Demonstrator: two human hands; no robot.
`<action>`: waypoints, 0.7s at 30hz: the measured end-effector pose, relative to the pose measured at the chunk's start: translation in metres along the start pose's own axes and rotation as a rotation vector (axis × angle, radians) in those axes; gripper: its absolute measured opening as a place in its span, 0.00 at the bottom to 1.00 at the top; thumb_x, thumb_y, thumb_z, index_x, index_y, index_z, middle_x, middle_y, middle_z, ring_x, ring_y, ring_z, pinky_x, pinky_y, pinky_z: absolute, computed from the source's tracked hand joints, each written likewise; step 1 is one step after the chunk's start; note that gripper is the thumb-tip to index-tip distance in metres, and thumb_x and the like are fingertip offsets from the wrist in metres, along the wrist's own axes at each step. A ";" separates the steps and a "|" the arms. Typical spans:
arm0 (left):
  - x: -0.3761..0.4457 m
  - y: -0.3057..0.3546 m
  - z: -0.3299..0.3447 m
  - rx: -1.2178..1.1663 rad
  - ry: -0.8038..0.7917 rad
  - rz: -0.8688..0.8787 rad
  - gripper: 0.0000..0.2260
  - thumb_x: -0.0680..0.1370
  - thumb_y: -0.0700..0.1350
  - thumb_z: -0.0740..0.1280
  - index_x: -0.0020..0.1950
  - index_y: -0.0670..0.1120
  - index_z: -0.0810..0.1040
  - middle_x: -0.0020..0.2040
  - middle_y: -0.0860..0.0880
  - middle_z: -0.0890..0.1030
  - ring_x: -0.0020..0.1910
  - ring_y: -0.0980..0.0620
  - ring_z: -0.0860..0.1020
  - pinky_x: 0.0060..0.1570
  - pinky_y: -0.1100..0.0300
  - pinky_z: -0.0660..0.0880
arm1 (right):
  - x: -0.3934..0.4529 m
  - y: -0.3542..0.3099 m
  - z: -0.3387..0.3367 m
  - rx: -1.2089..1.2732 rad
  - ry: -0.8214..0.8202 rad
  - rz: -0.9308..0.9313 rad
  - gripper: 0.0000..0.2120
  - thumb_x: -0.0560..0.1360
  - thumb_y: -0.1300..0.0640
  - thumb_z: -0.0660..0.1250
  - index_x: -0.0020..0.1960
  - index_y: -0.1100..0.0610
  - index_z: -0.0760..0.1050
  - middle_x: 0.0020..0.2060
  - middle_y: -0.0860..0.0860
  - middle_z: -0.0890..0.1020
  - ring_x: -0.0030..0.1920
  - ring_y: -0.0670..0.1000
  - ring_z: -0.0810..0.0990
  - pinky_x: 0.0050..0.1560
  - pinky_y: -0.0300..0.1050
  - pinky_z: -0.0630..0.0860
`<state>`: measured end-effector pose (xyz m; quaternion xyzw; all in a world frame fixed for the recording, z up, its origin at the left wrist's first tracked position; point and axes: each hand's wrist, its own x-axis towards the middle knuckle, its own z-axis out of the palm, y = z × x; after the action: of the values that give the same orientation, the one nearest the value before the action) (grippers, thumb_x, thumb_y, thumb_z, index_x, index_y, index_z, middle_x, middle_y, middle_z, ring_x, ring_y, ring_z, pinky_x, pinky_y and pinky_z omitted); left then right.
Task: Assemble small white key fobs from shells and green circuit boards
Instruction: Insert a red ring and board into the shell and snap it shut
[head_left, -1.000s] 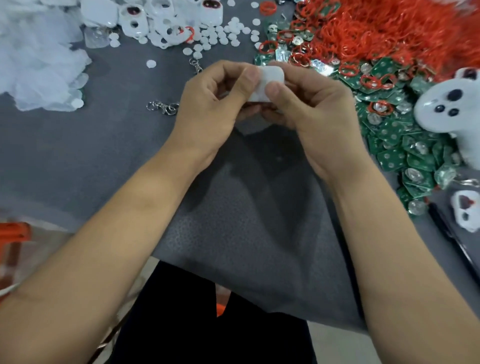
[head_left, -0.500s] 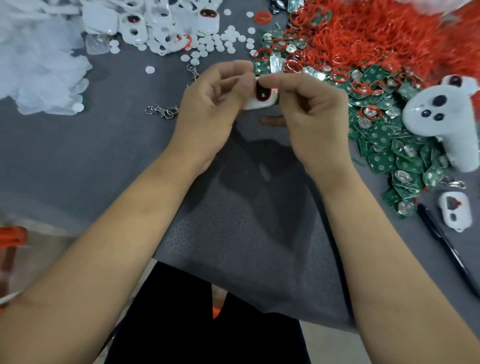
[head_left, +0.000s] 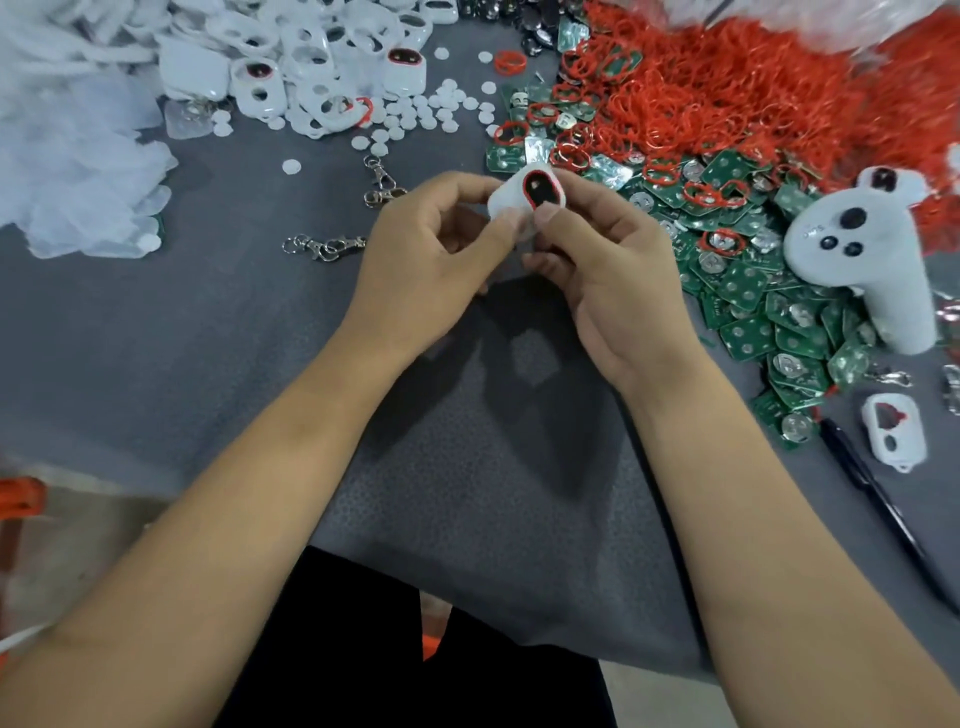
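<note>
no text or label here can be read

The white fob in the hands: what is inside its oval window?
The fob shows a red ring around a dark window. Whether a green board sits inside cannot be seen; the shell and both thumbs cover the rest.

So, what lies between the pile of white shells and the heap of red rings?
In the head view, loose white round discs lie scattered on the grey cloth between the white shells and the red rings.
</note>
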<state>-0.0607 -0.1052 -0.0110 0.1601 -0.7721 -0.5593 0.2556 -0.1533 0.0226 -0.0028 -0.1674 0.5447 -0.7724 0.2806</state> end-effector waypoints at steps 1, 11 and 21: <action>0.000 0.000 0.000 -0.013 -0.014 -0.012 0.07 0.81 0.47 0.72 0.57 0.47 0.81 0.39 0.52 0.86 0.34 0.55 0.83 0.34 0.59 0.80 | 0.000 0.000 0.000 0.018 -0.006 0.015 0.11 0.81 0.69 0.66 0.62 0.65 0.80 0.45 0.57 0.85 0.42 0.51 0.81 0.43 0.41 0.80; -0.003 0.002 0.001 -0.055 -0.090 -0.087 0.11 0.82 0.48 0.70 0.60 0.45 0.77 0.44 0.51 0.88 0.41 0.51 0.87 0.40 0.55 0.83 | 0.000 -0.002 0.002 -0.017 -0.009 0.035 0.14 0.82 0.67 0.65 0.66 0.60 0.79 0.48 0.55 0.85 0.37 0.45 0.80 0.34 0.39 0.74; -0.002 0.003 0.002 -0.024 0.015 -0.009 0.08 0.85 0.48 0.66 0.59 0.48 0.82 0.47 0.56 0.85 0.46 0.56 0.85 0.43 0.56 0.83 | 0.000 -0.002 0.000 -0.053 -0.003 0.016 0.10 0.82 0.67 0.66 0.61 0.62 0.82 0.39 0.51 0.84 0.33 0.44 0.79 0.32 0.39 0.75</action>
<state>-0.0601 -0.1019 -0.0090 0.1648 -0.7626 -0.5686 0.2606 -0.1541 0.0236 -0.0009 -0.1715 0.5658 -0.7552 0.2831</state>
